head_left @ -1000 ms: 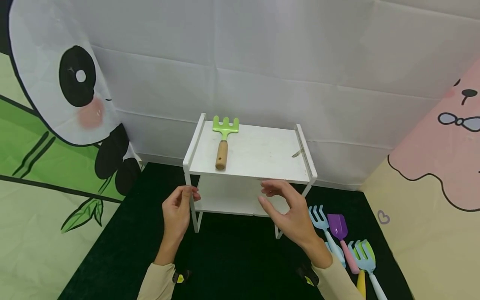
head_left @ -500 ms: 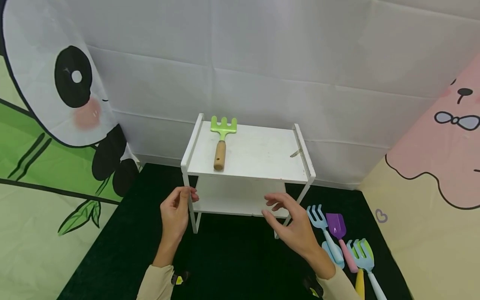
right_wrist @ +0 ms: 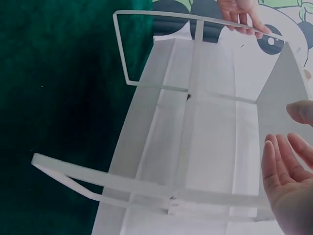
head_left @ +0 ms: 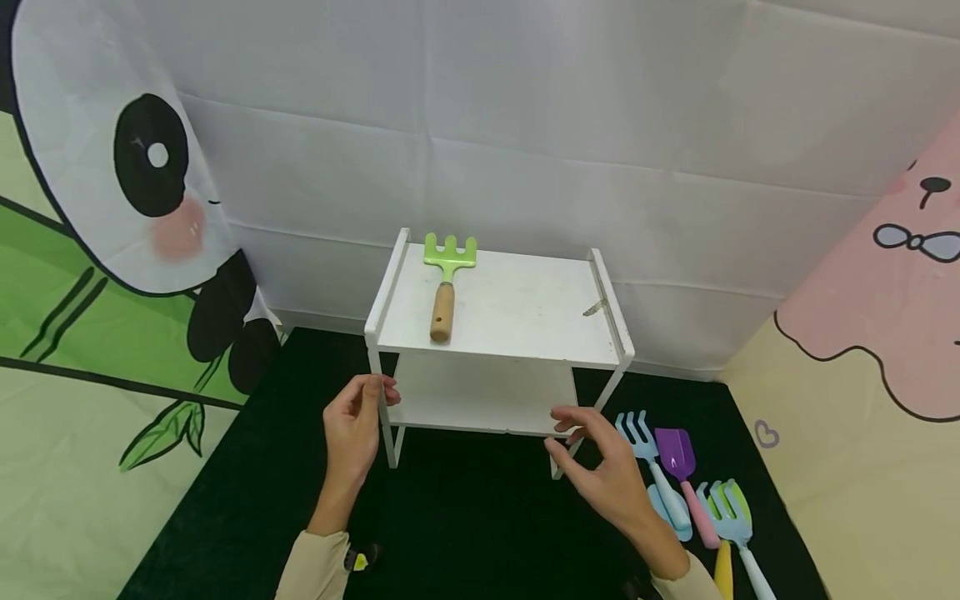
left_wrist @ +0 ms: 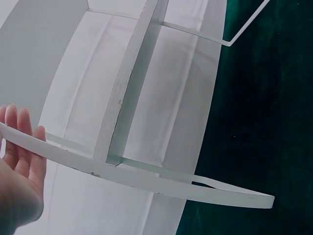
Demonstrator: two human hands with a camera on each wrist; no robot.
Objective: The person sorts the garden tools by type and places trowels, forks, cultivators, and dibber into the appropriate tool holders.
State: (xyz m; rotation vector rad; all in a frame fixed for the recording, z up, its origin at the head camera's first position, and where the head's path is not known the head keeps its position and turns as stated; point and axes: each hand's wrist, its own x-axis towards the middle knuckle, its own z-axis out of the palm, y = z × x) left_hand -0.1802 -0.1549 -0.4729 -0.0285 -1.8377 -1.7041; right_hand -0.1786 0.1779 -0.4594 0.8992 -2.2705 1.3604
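A white two-tier shelf [head_left: 525, 312] stands on dark green cloth. On its top board lies a green three-pronged hand fork [head_left: 443, 307] with a wooden handle, toward the left. My left hand [head_left: 352, 433] holds the front left leg [head_left: 385, 429] of the shelf between thumb and fingers; in the left wrist view the fingers [left_wrist: 24, 142] pass behind that leg. Near the front right leg, my right hand [head_left: 603, 473] has loosely bent fingers and a gap between thumb and fingertips. In the right wrist view this hand [right_wrist: 291, 171] holds nothing.
To the right on the cloth [head_left: 465, 533] lie several toy garden tools: a blue fork [head_left: 637, 437], a purple scoop [head_left: 675, 452] with a pink handle, and another blue fork [head_left: 729, 512] over a green tool. A white sheet [head_left: 525, 125] hangs behind the shelf.
My right hand has moved down and to the right, from in front of the top board's edge to beside the lower right leg. The left hand stays at the left leg.
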